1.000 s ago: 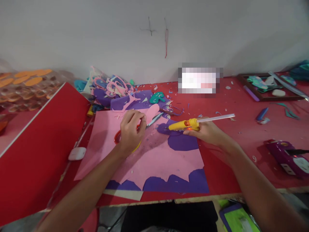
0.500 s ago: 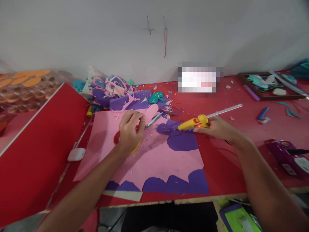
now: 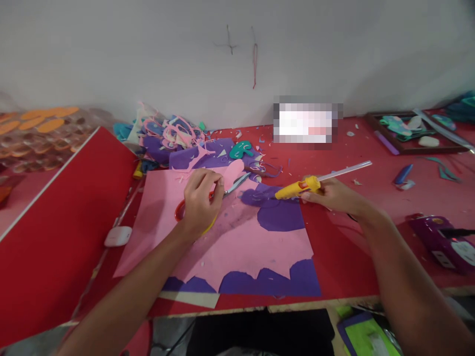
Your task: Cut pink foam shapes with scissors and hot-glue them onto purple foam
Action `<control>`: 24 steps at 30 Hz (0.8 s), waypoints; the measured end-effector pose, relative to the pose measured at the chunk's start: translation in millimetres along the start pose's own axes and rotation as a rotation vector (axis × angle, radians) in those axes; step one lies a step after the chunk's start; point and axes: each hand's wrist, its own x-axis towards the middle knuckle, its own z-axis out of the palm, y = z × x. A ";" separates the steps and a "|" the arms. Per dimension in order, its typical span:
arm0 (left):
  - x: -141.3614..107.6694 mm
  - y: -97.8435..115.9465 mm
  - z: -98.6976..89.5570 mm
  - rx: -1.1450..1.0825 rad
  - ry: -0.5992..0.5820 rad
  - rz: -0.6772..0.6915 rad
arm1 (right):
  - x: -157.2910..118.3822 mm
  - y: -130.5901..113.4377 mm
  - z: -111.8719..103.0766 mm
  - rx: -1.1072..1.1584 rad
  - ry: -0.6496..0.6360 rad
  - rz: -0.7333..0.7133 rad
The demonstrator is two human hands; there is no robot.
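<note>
My right hand is wrapped round a yellow hot glue gun, with a clear glue stick jutting from its back. The gun's nozzle points left, over a cut purple piece lying on the pink sheet. My left hand has its fingers curled into a pinch above the sheet; whatever they hold, if anything, is hidden. Partly under that hand are scissors with orange-red handles and grey blades. A rounded pink piece sits just behind the blades. Purple sheet shows beneath the pink one.
Tangled offcuts are heaped at the back left, near a teal cutout. A red board leans on the left, beside a small white case. To the right are a purple power socket block and a dark frame.
The glue gun and my right hand have shifted very slightly. My left hand keeps the same pinch, and the sheets and scissors stay put.
</note>
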 end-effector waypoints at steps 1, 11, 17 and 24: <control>0.1 0.1 -0.1 0.003 0.002 0.002 | 0.6 0.0 0.8 0.011 0.005 -0.013; 0.1 -0.7 -0.7 -0.008 0.005 0.007 | 1.8 6.8 0.7 0.007 0.104 -0.062; -1.3 -1.3 -0.3 -0.004 0.003 -0.001 | -0.4 2.2 -0.9 0.067 0.097 0.023; -0.1 -0.7 -0.3 -0.003 0.000 0.006 | 1.1 9.7 1.9 0.081 0.148 -0.022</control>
